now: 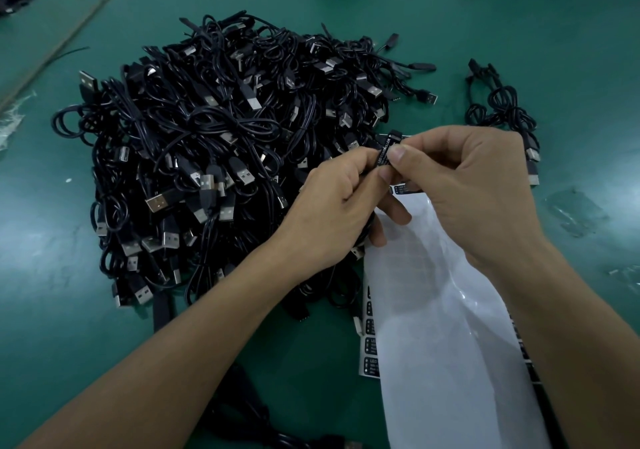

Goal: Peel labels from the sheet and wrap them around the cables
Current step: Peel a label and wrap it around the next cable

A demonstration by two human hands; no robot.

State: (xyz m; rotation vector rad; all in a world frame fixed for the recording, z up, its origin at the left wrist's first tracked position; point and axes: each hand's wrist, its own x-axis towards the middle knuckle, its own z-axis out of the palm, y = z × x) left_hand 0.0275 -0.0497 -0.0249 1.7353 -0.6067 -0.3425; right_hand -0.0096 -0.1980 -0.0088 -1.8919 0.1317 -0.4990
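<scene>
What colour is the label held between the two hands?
The label is black with white lettering; the head view shows it.

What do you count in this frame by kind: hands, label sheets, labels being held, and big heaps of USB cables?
Hands: 2, left hand and right hand
Label sheet: 1
LED controller label pinched by both hands: 1
Large heap of black USB cables: 1
Total: 5
</scene>
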